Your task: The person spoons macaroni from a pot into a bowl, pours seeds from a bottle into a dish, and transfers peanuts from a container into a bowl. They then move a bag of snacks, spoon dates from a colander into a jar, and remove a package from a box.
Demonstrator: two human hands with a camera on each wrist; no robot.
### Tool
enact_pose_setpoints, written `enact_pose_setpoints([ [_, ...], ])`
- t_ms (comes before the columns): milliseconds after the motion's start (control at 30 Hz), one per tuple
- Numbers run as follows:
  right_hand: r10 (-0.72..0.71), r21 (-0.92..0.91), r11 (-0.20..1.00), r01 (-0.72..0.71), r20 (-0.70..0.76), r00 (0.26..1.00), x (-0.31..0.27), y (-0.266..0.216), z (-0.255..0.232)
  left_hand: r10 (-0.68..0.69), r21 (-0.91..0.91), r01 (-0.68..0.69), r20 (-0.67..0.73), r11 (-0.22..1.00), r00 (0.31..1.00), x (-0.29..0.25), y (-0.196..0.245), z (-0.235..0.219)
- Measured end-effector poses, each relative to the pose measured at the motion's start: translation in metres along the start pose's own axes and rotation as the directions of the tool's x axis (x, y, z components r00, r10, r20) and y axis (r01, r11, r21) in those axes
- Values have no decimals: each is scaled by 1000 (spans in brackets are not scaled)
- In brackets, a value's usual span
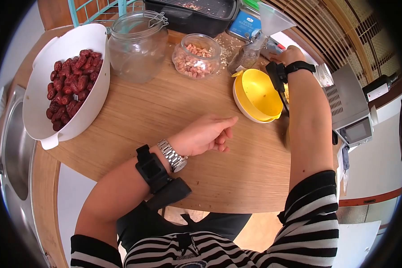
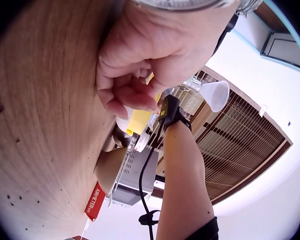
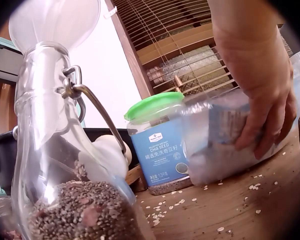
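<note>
My right hand (image 3: 262, 95) reaches to the back right of the table and grips a clear, crinkled plastic bag (image 3: 210, 155), its fingers bent over the bag's top. What the bag holds is hard to make out. Beside the bag stands a blue-labelled chia seed tub (image 3: 160, 150) with a green lid. Nearer the camera is a glass swing-top bottle (image 3: 75, 205), partly filled with dark seeds, and a clear funnel (image 3: 55, 22) sits in its neck. My left hand (image 1: 206, 135) is at the middle of the wooden table, loosely curled and holding nothing.
A yellow strainer bowl (image 1: 259, 96) nested in a white one stands between the hands. Behind are a glass jar of peanuts (image 1: 196, 58), a large clip-top jar (image 1: 138, 49) and a black tray (image 1: 196, 18). A white basin (image 1: 91, 107) holds red dates. Flakes lie scattered near the tub.
</note>
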State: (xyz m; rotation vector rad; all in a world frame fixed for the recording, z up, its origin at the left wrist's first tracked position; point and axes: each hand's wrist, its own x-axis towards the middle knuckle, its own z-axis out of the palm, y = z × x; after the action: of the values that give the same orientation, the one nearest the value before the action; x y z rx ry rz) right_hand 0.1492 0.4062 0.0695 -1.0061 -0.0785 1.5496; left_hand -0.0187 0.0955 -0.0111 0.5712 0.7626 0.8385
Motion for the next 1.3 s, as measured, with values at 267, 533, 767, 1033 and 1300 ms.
enact_pose_setpoints([
  [267,13,-60,998,-24,-174,985,-31,-8,0,21,42,-21,21,999,1000,1,1,1],
  [533,-262,-348,853,388,359,896,-149,-17,-3,-1,12,0,65,1000,998,4,-1,-5],
  [767,1,-350,851,391,747,665,-283,-66,-71,-16,-27,19,127,999,992,3,0,-8],
  [1033,342,-387,922,32,848,406,-406,107,-215,24,29,-26,68,999,997,0,6,-9],
  [1300,358,84,191,978,922,-150,-464,124,-210,14,7,-15,91,1000,996,-2,5,-12],
])
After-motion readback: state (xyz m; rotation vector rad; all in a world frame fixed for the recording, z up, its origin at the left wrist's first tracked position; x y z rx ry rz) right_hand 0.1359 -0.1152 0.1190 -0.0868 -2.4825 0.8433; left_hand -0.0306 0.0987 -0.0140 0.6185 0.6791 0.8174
